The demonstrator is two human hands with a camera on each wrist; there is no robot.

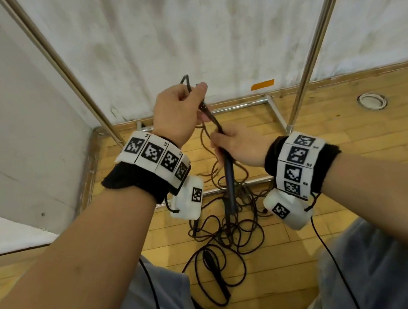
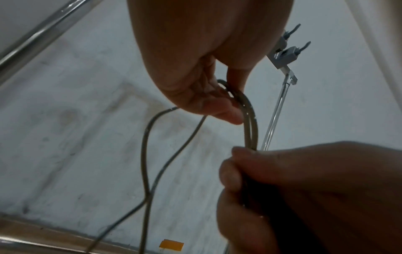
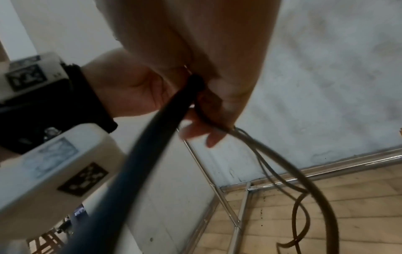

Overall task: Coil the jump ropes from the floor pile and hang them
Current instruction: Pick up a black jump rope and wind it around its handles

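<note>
Rope (image 1: 189, 84) loops above left hand (image 1: 178, 113); handles (image 1: 229, 177) hang below right hand (image 1: 238, 147).

Glossy metal rack (image 1: 314, 42), matt wood floor (image 1: 355, 159), smooth dark rope (image 2: 250, 120)

The jump rope cord (image 1: 206, 112) was dark brown-black, its handle (image 1: 229, 177) black. The floor (image 1: 355, 159) was honey-yellow wood planks; the wall (image 1: 207, 36) was streaked grey-white. An orange tape patch (image 1: 262, 84) showed. The wristbands (image 1: 153, 153) bore black-and-white square codes.
</note>
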